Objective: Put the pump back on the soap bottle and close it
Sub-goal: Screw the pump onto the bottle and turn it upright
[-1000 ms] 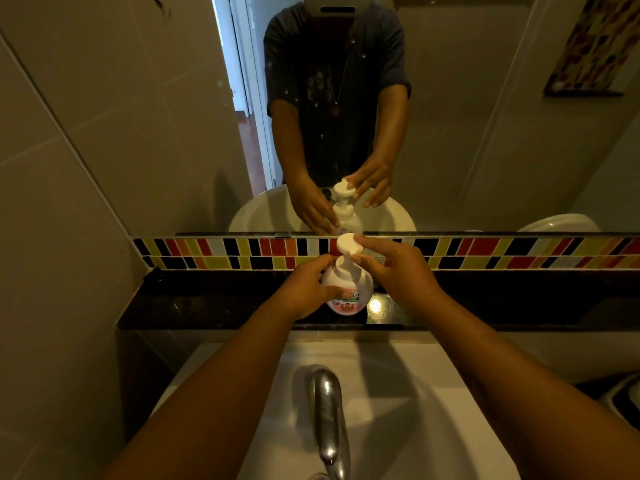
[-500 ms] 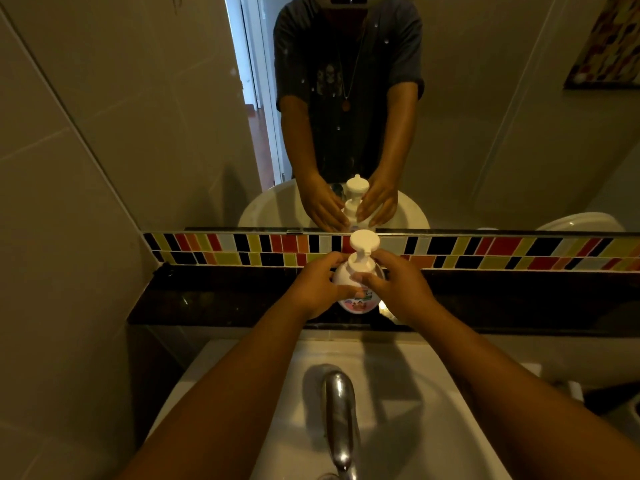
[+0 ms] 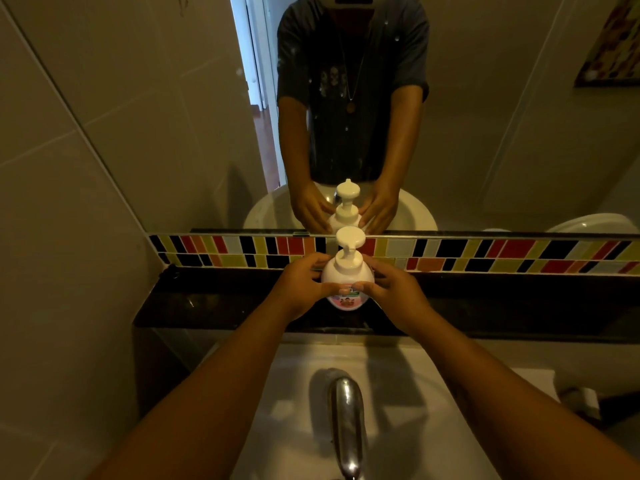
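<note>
Cupping the soap bottle (image 3: 347,277) upright on the dark ledge (image 3: 214,303), my left hand (image 3: 301,282) and right hand (image 3: 389,285) wrapped round its sides, I judge the pump (image 3: 349,249) sits directly above, equally near both.

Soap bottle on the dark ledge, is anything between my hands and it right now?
Nothing visible. The left hand and right hand already cup the soap bottle from either side, thumbs across its front. The pump sits on top, untouched. The faucet is nearer you, below your arms.
</note>
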A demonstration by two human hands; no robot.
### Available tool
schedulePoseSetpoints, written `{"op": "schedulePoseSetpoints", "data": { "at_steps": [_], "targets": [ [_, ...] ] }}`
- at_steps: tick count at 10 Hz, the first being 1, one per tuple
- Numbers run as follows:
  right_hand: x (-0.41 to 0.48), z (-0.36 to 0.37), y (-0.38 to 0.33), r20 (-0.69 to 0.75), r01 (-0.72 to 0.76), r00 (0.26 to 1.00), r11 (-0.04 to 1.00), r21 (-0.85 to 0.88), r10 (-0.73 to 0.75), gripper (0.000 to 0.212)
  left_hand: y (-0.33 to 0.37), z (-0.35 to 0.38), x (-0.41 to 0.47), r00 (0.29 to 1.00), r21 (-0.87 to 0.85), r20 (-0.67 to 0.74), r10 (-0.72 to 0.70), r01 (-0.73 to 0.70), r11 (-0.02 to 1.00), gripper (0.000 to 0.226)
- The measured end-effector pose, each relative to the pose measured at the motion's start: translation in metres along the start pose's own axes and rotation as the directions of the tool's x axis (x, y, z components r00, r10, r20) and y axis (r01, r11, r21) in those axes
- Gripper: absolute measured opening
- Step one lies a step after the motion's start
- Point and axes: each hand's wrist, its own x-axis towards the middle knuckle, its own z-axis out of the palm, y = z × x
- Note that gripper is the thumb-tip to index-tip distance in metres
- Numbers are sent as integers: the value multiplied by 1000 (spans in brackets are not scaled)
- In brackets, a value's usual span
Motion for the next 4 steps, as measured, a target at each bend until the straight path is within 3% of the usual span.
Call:
{"op": "schedulePoseSetpoints", "data": {
  "at_steps": [3,4],
  "targets": [
    [18,12,2,8,11,1000,998,57,-11,59,-15,-11,8,999,-49,-43,11,-13,999,54],
    [15,13,4,-8,1,1000,1000,28,-1,67,-16,-9,2,998,-12,-57,9,-9,1000,66]
  ]
}}
